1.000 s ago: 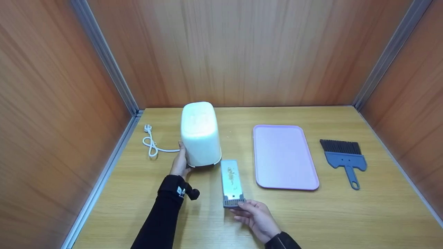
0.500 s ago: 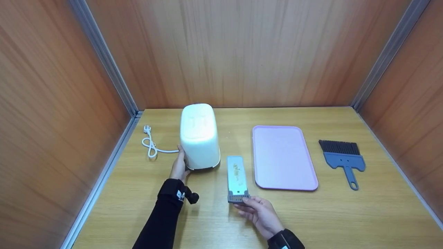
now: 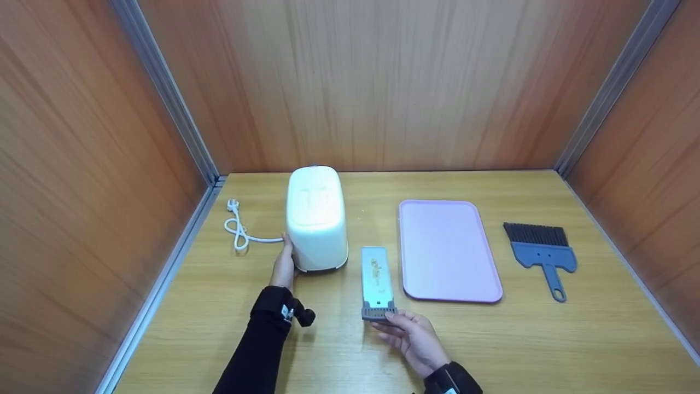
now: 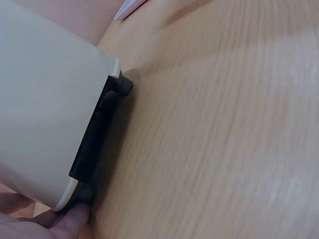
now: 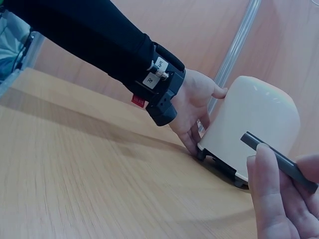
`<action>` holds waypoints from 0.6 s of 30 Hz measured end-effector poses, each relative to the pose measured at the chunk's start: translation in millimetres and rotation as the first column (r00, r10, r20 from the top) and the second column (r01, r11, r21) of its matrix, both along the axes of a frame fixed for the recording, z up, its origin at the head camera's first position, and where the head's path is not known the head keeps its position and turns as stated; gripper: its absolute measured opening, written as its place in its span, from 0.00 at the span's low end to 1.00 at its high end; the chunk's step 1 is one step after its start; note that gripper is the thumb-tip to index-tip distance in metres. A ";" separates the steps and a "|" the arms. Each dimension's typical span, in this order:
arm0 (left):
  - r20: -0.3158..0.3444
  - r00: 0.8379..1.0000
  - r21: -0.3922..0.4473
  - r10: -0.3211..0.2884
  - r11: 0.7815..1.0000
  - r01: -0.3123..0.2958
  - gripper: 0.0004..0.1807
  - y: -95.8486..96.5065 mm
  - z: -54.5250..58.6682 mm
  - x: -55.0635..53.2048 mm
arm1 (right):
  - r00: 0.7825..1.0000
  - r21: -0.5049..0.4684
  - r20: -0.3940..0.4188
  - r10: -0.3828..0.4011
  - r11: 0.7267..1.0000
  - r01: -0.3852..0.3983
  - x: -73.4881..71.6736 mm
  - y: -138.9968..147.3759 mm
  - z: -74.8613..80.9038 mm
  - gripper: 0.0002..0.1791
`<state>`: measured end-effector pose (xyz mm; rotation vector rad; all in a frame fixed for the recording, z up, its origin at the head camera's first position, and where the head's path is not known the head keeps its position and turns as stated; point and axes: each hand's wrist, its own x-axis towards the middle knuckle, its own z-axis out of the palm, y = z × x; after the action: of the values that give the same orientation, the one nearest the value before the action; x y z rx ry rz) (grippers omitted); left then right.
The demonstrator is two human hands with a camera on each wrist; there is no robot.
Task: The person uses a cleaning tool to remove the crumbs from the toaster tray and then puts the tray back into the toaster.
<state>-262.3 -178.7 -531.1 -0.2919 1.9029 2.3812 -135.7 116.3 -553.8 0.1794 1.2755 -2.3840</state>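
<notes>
metal tray (image 3: pixel 376 282) is pinched by right hand (image 3: pixel 414 340).

The toaster (image 3: pixel 317 225), cream-white and smooth with rounded edges, stands upright on the table (image 3: pixel 306 366), its narrow end facing the person; a black base with feet and a dark recess show along its lower edge, and the left hand (image 3: pixel 284 266) grips it at the lower left; its white cord (image 3: pixel 240 232) runs out to the left, looped, with the plug attached; the crumb tray (image 3: pixel 375 273), a long flat metal plate bearing brownish crumbs, is out of the toaster, near its right side, crumb face up, the right hand (image 3: pixel 413 336) pinching its grey slotted end.
</notes>
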 end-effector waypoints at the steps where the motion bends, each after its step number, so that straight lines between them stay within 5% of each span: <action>1: 0.001 1.000 0.003 0.004 1.000 -0.004 0.42 1.0 0.2 -0.1 | 1.000 -0.001 -0.002 -0.001 1.000 0.001 0.1 0.7 -0.1 0.08; 18: 0.088 0.992 0.042 0.090 0.995 -0.094 0.41 2.2 8.6 4.4 | 0.998 0.025 -0.045 -0.042 0.999 0.043 -7.0 13.2 3.4 0.19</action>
<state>-257.8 -176.5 -522.5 -0.4809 1.8331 2.4225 -142.7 129.5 -550.4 0.1639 1.3356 -2.4212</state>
